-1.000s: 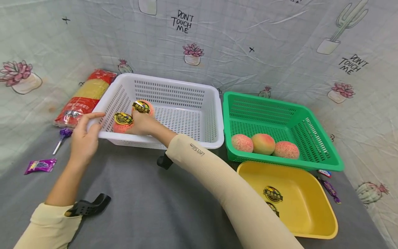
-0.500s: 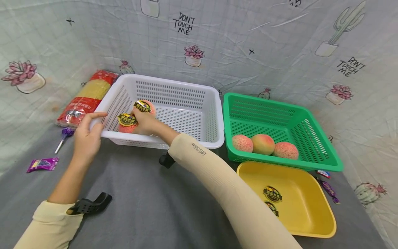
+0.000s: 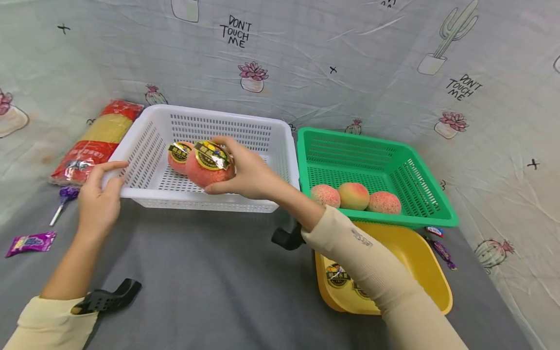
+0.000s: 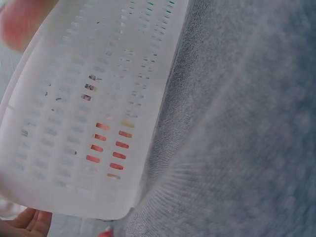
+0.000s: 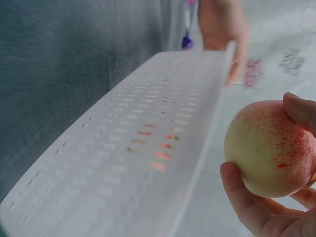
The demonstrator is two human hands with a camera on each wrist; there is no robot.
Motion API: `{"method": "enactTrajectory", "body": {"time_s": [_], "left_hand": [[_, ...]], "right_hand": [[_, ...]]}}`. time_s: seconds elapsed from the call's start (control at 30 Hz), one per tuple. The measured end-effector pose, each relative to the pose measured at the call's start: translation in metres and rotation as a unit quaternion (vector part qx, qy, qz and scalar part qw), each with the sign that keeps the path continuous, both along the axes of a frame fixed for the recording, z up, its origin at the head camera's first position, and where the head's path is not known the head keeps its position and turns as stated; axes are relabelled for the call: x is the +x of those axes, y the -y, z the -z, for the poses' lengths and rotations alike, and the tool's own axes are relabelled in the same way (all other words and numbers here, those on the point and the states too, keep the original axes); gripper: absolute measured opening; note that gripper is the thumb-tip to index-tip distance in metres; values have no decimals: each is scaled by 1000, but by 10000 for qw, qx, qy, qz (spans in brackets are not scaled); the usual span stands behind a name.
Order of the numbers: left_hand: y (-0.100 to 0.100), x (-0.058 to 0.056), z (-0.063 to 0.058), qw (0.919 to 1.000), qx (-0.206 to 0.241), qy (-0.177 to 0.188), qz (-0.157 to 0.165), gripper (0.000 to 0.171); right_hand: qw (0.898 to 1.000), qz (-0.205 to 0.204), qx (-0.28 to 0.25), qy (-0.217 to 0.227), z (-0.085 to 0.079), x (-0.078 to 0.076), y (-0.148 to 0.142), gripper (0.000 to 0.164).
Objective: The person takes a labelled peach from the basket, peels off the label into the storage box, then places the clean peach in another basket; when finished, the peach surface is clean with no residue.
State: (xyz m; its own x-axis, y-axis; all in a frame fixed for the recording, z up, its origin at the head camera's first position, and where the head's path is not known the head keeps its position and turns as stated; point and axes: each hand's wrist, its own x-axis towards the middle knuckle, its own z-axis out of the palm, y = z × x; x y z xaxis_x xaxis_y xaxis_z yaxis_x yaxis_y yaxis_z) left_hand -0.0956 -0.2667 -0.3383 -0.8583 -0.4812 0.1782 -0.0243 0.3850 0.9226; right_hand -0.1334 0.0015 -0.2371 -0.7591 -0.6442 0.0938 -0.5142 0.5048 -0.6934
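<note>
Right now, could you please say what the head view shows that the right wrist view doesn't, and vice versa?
Only the head view shows the yellow tub, the three peaches in the green basket and the sticker on the held peach. Only the right wrist view shows that peach's pale yellow side. Both show the right hand gripping that peach, the left hand on the white basket, and the lollipop.

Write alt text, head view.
A person's right hand holds a stickered peach above a white basket with another stickered peach inside; the left hand grips that basket's near-left corner. To the right, three peaches sit in a green basket behind a yellow tub.
</note>
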Motion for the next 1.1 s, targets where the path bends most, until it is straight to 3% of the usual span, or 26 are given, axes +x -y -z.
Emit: {"method": "enactTrajectory", "body": {"time_s": [0.17,0.23,0.43,0.6,0.77,0.83,0.93,1.03,1.1], "left_hand": [[-1,0,1,9999,-47,-117,-95,31],[-1,0,2,9998,-30,-161,-120,31],[-2,-1,1,9997,31,-183,-173,30],[-3,-2,2,9991,-134,-329,-236,30],[-6,1,2,9913,-873,-966,-205,34],[-11,3,1,9813,-1313,-1403,-149,37],[-23,10,-7,9525,-1951,-2337,-126,42],[-46,17,-19,9112,-2262,-3443,-79,42],[-64,24,-24,8814,-2483,-4014,182,41]], "right_hand": [[9986,-363,-386,4,-3,44,-49,76],[9982,-437,-357,210,2,63,-65,75],[9961,-541,281,640,27,111,-99,74],[9926,-401,763,859,53,130,-113,72],[9927,-238,880,791,70,134,-117,71],[9935,-216,879,695,73,135,-117,72],[9942,-193,865,613,76,133,-114,72],[9940,-151,899,599,78,132,-112,71],[9935,-85,969,595,78,131,-112,71]]}}
